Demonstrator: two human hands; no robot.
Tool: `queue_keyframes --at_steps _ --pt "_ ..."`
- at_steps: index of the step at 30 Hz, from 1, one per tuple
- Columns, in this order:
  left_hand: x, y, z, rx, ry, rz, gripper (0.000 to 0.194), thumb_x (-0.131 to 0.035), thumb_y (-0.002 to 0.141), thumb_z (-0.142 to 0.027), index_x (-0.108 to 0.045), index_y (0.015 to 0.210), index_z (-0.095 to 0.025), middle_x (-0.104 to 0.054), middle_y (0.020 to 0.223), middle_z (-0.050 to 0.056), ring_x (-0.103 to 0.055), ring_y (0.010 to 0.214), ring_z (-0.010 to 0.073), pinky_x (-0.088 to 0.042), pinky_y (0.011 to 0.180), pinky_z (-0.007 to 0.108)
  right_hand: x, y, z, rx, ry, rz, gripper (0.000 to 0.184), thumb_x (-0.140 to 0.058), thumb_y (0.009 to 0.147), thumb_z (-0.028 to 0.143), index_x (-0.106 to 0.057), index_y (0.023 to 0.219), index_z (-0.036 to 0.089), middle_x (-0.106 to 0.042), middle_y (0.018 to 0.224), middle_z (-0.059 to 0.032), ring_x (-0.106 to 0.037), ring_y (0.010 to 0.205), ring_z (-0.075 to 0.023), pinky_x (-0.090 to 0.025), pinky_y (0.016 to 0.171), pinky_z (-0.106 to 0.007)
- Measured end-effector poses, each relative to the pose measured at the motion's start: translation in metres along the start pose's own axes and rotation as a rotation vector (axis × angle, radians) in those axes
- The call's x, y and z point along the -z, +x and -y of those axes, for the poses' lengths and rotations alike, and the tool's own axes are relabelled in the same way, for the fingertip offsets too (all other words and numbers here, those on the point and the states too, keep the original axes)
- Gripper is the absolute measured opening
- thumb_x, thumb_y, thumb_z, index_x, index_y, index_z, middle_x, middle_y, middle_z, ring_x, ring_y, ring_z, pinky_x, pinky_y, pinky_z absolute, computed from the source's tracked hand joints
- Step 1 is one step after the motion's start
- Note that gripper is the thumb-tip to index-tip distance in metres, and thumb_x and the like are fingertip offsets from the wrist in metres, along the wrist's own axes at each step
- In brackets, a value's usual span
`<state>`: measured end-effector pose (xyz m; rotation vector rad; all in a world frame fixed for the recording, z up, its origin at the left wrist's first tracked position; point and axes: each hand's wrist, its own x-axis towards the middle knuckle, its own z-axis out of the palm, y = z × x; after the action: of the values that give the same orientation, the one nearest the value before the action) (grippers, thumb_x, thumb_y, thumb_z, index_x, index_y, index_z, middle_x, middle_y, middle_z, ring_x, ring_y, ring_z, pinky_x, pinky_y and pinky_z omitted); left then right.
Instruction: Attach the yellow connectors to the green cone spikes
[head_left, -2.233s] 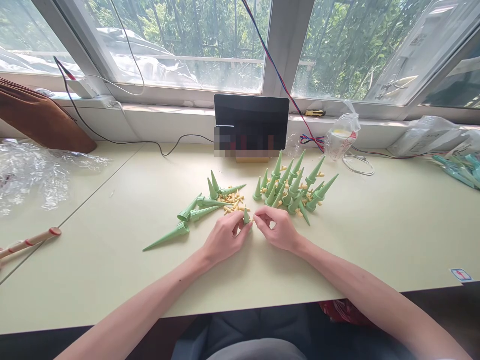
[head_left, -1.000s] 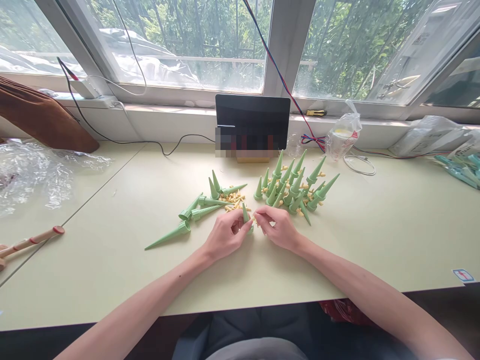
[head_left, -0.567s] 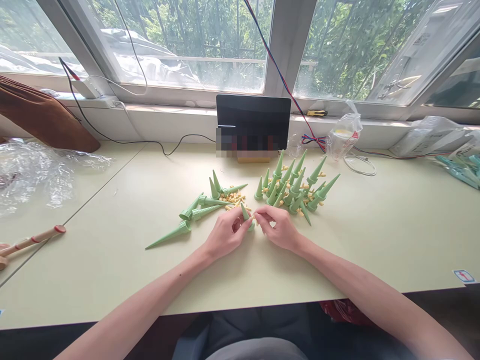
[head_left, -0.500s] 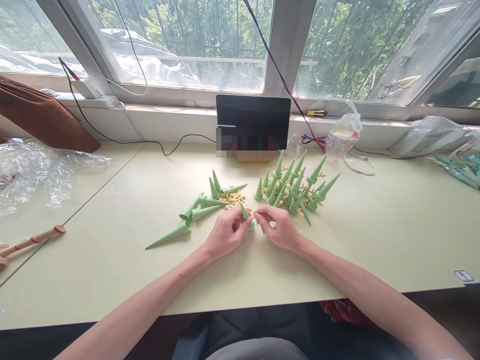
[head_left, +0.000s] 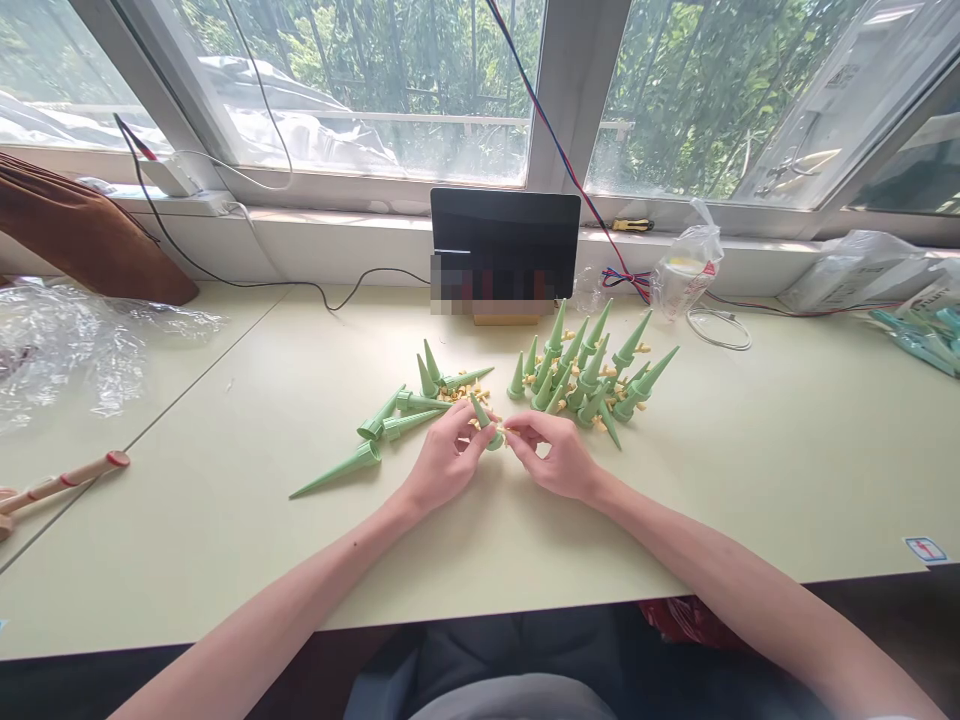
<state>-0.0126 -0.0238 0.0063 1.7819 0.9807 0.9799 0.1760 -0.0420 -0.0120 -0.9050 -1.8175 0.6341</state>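
Observation:
My left hand (head_left: pixel 442 462) is closed around a green plastic watering spike (head_left: pixel 480 412), its point tilted up and to the left. Close beside the spike's wide end, my right hand (head_left: pixel 556 456) pinches a small yellow valve piece (head_left: pixel 507 430), partly hidden by the fingertips. Just beyond my left hand lies a heap of small yellow pieces (head_left: pixel 471 393). Several green spikes without visible yellow parts, such as a spike lying on its side (head_left: pixel 337 473), are left of the heap. A cluster of green spikes with yellow valves (head_left: pixel 592 372), mostly upright, stands beyond my right hand.
A dark tablet (head_left: pixel 504 235) leans on a wooden stand at the table's back. Crumpled clear plastic (head_left: pixel 97 340) and a wooden stick (head_left: pixel 75 475) are at left. To the right are a bagged cup (head_left: pixel 684 275), a white cable (head_left: pixel 720 335) and plastic bags (head_left: pixel 847 272).
My left hand has shifted slightly left with the green spike, whose tip leans further left. My right hand stays almost in place, its fingertips still pinched at the small yellow piece.

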Motion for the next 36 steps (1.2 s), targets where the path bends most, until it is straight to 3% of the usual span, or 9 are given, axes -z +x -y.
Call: queue_keyframes --at_steps 8,26,36 --pt "-0.0001 0.0004 -0.0087 0.148 -0.205 0.031 0.029 -0.06 0.092 -0.042 -0.062 0.106 -0.016 -0.047 0.058 -0.004 -0.045 0.048 0.0084 -0.036 0.044 0.02 -0.0017 0.0008 -0.0023 -0.031 -0.016 -0.026 0.013 -0.056 0.095 0.026 -0.066 0.099 0.017 -0.07 0.081 -0.0054 -0.062 0.062 -0.0135 -0.051 0.055 -0.026" --pt "0.0017 0.0036 -0.005 0.222 -0.323 0.038 0.038 -0.061 0.09 -0.048 -0.062 0.111 -0.017 -0.062 0.084 0.003 -0.039 0.045 0.0037 -0.033 0.04 0.019 -0.0002 0.0014 -0.0006 0.015 -0.043 -0.013 0.015 -0.055 0.096 0.027 -0.068 0.098 0.019 -0.07 0.084 -0.0058 -0.06 0.064 -0.0136 -0.051 0.057 -0.027" --pt "0.0022 0.0029 -0.0071 0.263 -0.353 0.018 0.042 -0.059 0.089 -0.052 -0.062 0.113 -0.018 -0.043 0.06 -0.004 -0.036 0.046 0.0069 -0.029 0.041 0.019 -0.0002 0.0022 0.0013 0.027 -0.038 -0.049 0.012 -0.057 0.095 0.025 -0.067 0.099 0.019 -0.068 0.084 -0.0049 -0.059 0.063 -0.0126 -0.049 0.056 -0.026"
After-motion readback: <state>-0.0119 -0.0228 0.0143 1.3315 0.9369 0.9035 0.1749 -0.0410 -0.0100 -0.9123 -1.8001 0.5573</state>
